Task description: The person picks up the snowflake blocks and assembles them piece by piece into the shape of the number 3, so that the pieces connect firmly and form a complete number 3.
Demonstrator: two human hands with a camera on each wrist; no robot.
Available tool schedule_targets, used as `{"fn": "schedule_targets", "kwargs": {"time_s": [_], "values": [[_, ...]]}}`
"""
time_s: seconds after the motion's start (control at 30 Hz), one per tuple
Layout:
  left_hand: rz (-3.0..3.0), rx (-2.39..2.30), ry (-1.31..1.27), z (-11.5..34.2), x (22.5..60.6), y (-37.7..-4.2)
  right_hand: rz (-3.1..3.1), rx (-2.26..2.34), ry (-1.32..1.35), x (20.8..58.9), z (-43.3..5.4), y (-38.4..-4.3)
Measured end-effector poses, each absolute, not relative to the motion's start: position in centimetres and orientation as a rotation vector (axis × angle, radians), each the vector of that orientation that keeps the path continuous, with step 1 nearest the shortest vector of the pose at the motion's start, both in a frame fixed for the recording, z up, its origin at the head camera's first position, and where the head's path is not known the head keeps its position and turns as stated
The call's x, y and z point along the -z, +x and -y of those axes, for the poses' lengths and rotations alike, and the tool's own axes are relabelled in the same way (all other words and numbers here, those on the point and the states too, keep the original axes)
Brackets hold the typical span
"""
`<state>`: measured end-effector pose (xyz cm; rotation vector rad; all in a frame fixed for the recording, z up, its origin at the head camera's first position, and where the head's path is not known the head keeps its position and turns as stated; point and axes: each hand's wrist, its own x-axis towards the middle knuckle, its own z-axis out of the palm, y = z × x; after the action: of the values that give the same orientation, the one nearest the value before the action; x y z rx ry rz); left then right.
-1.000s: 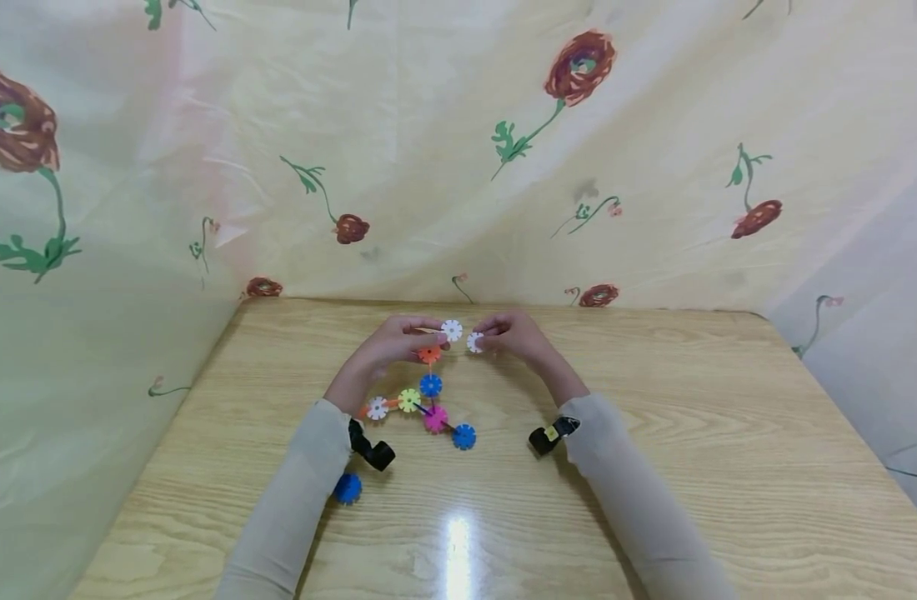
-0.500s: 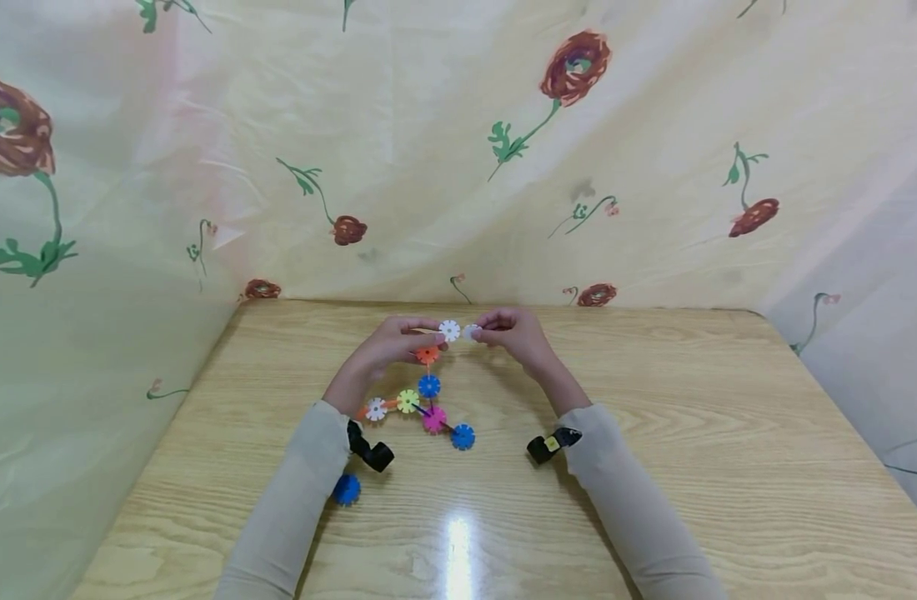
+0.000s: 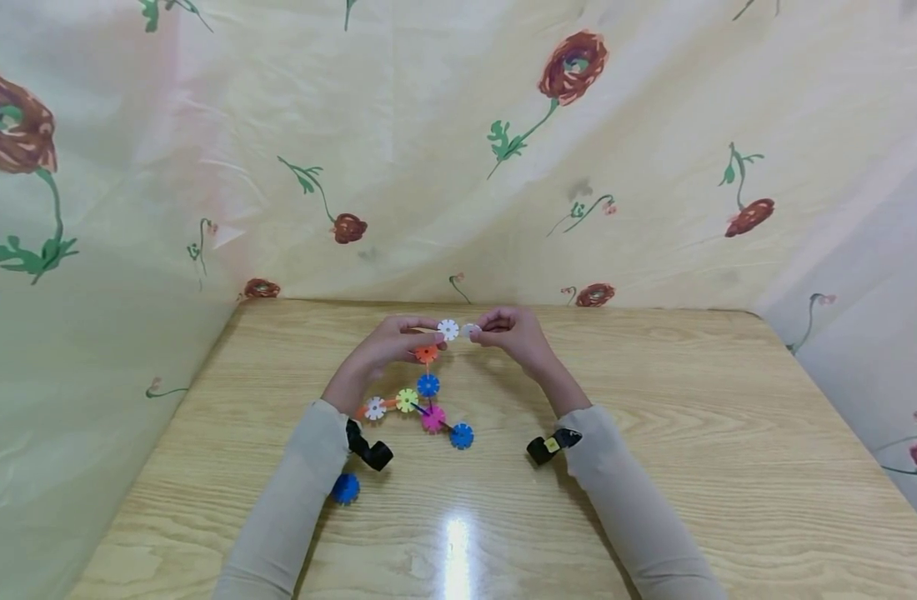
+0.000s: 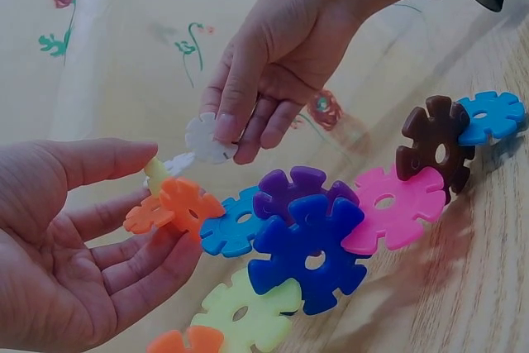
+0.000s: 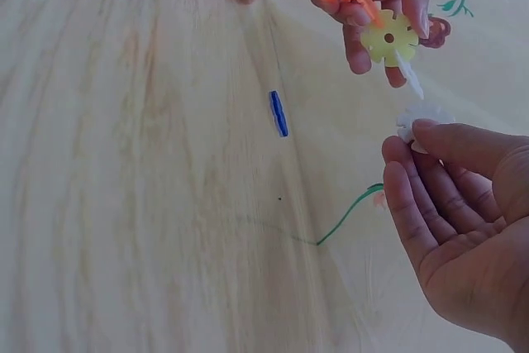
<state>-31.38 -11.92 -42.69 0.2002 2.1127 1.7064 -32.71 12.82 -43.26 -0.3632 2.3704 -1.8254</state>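
Note:
My left hand (image 3: 387,346) pinches the upper end of a branching chain of notched plastic snowflake discs, at a yellow disc (image 5: 388,37). A white disc (image 3: 448,330) sticks out from that yellow one. Between thumb and fingers, my right hand (image 3: 514,337) pinches another white disc (image 4: 207,140), its rim right by the chain's white disc. Below my left hand the chain runs through an orange disc (image 4: 190,204), a light blue disc (image 4: 240,221) and a purple disc (image 4: 273,188) to a pink disc (image 4: 397,208). A pale yellow disc (image 3: 407,401) belongs to a side branch.
A loose blue disc (image 3: 345,489) lies on the wooden table (image 3: 691,433) beside the left forearm. Behind the table's far edge hangs a flowered cloth (image 3: 428,150), which also covers the sides. Each wrist wears a black camera (image 3: 552,446).
My right hand has moved slightly left and up, bringing its white disc closer to the chain's white disc and tilting it. My left hand and the chain have hardly moved.

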Motion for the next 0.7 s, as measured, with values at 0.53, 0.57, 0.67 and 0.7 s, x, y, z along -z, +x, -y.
{"fn": "schedule_targets", "kwargs": {"time_s": [0.53, 0.57, 0.67, 0.7], "values": [[-2.124, -1.665, 0.24, 11.91, 42.5, -31.32, -2.372, 1.849, -0.452, 43.67, -12.62, -32.64], [-2.124, -1.661, 0.241, 11.89, 42.5, -31.31, -2.373, 1.848, -0.455, 43.7, -12.62, -32.66], [-2.125, -1.655, 0.238, 11.84, 42.53, -31.33, -2.38, 1.844, -0.464, 43.76, -12.59, -32.69], [-2.124, -1.656, 0.234, 11.83, 42.55, -31.33, -2.383, 1.842, -0.469, 43.78, -12.58, -32.7]]}}
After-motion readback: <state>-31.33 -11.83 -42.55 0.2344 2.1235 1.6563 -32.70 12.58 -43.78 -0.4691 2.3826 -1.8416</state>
